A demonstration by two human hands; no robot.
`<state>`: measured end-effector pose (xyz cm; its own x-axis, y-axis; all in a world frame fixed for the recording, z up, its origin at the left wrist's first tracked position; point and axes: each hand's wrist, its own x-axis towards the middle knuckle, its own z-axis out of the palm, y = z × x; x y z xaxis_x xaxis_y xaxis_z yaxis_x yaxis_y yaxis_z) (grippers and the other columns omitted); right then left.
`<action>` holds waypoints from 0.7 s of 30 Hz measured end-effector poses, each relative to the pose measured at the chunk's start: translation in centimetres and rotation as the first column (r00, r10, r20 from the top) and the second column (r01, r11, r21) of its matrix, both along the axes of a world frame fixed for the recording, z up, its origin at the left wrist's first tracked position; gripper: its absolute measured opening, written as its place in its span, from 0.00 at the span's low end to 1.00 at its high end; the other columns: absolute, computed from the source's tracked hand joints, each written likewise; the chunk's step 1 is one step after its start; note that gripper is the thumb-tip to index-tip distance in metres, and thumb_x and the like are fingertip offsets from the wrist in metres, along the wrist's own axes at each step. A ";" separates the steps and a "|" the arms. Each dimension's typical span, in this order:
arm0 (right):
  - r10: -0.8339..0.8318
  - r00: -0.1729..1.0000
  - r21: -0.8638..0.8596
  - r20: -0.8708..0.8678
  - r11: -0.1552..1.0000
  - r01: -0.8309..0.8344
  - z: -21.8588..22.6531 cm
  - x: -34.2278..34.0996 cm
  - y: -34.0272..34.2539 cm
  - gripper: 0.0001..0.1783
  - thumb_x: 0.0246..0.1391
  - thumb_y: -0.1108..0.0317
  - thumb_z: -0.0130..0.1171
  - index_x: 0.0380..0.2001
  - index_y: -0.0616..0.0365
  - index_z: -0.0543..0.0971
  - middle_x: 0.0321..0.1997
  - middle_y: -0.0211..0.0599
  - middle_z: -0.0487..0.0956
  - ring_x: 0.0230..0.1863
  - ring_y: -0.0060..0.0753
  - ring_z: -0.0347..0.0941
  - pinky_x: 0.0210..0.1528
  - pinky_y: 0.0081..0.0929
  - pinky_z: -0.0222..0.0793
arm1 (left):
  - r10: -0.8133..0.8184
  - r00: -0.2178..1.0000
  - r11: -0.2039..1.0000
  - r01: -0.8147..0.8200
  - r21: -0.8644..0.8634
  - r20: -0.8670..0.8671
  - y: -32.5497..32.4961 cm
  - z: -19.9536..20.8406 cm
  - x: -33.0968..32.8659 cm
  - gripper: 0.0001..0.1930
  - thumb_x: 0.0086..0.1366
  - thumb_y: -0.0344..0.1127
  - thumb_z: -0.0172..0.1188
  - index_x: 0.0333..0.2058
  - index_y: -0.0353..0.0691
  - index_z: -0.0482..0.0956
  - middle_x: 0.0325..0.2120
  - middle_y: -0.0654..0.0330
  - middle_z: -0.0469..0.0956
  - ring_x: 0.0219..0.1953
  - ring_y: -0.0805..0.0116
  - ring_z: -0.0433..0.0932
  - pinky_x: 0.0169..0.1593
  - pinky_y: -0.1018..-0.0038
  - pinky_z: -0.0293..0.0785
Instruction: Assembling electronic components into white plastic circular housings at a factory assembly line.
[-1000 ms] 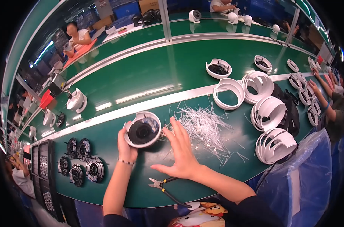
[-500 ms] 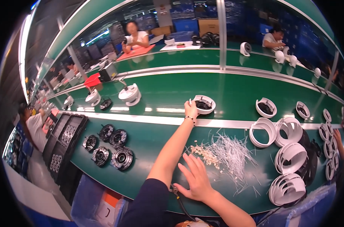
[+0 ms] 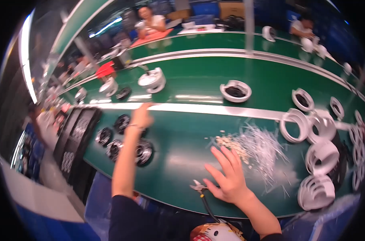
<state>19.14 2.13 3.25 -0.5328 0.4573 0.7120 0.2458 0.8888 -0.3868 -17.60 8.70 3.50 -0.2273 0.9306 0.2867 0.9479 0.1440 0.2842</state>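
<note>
My left hand reaches out over the far side of a group of black round parts with metallic centres. Motion smears its fingers, so their pose and any small thing in them are unclear. On the green belt beyond, a white ring-shaped housing with a black insert stands free of both hands. My right hand, fingers spread and holding nothing, hovers beside a pair of cutting pliers. Just beyond its fingertips are a pile of small cream-coloured pieces and loose white plastic strips, perhaps cable ties.
White curved housings are stacked at the right of the bench. A black tray stands at the left. More white units, one a rounded housing, sit along the belt. Co-workers sit across the line, one in a white top.
My left hand has left the white ring housing and swung left toward the black round parts. The whole view has shifted. My right hand remains spread near the pliers, which now show more fully.
</note>
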 end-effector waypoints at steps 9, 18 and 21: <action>-0.785 0.583 0.047 0.210 0.604 0.796 -1.7 11.0 10.2 0.18 0.36 0.68 0.59 0.35 0.61 0.74 0.46 0.45 0.69 0.53 0.49 0.58 0.55 0.48 0.49 | 0.245 0.914 0.826 -0.371 -0.424 -0.323 -5.4 -0.9 -8.6 0.41 0.30 0.42 0.71 0.48 0.46 0.64 0.46 0.60 0.68 0.53 0.60 0.62 0.59 0.50 0.41; -0.763 0.461 0.031 0.453 0.530 0.847 -5.2 15.3 13.8 0.07 0.40 0.65 0.56 0.19 0.56 0.78 0.19 0.40 0.76 0.28 0.42 0.72 0.52 0.47 0.54 | 0.196 0.981 0.920 -0.190 -0.343 -0.019 -2.8 -1.1 -8.4 0.33 0.28 0.44 0.71 0.39 0.40 0.75 0.23 0.61 0.75 0.34 0.61 0.74 0.49 0.67 0.63; -0.787 0.530 0.074 0.316 0.577 0.813 -5.2 15.1 13.9 0.06 0.41 0.67 0.56 0.18 0.57 0.78 0.19 0.41 0.75 0.26 0.43 0.72 0.50 0.46 0.56 | 0.181 0.948 0.883 -0.273 -0.382 -0.261 -3.3 -1.4 -7.9 0.31 0.33 0.52 0.68 0.36 0.38 0.76 0.38 0.50 0.72 0.43 0.57 0.69 0.49 0.69 0.65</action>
<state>34.22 16.04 -1.91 -0.0815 0.8387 0.5385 0.9461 0.2350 -0.2227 -25.54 5.37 2.14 -0.4240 0.9047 -0.0423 0.9053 0.4219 -0.0501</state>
